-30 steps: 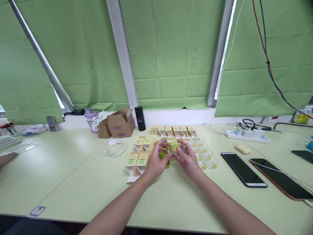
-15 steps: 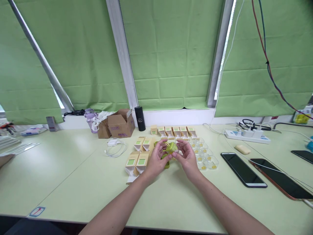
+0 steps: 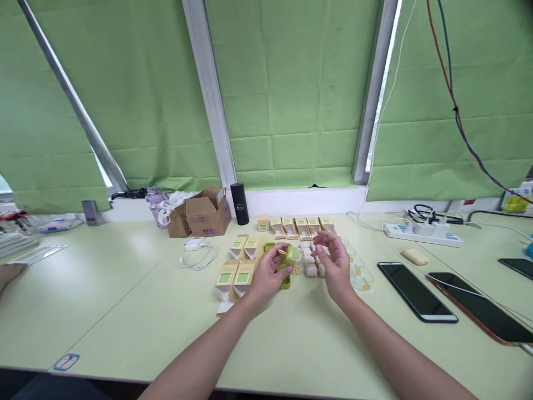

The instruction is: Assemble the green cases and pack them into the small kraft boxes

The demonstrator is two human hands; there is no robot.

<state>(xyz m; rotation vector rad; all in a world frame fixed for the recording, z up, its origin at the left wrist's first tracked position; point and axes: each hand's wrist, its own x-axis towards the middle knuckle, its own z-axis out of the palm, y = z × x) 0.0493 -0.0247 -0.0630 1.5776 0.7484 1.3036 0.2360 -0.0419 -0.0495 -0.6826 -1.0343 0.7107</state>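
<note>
My left hand (image 3: pixel 266 275) is closed around a small green case (image 3: pixel 290 254) with a yellow loop, held just above the table. My right hand (image 3: pixel 334 265) hovers to the right of it, fingers apart and curled, holding nothing. Between and beneath the hands lie more green cases (image 3: pixel 285 280) and several small pale pink pieces (image 3: pixel 310 270). Left of my left hand stand several open beige boxes with green labels (image 3: pixel 234 273). A row of similar small boxes (image 3: pixel 298 224) lines the far side. Clear plastic trays with yellow dots (image 3: pixel 362 276) sit just right of my right hand.
Two dark phones (image 3: pixel 416 291) lie at the right, with a white power strip (image 3: pixel 423 234) and cables behind them. A cardboard box (image 3: pixel 207 211), a black cylinder (image 3: pixel 239 203), a purple bottle (image 3: pixel 155 201) and a white cable (image 3: pixel 196 253) sit at the back. Another person's hand (image 3: pixel 9 271) rests at far left.
My right hand has let go of the green case and drawn back to the right, opening. The left hand keeps the case, now turned. The pale pink pieces on the table have come into view.
</note>
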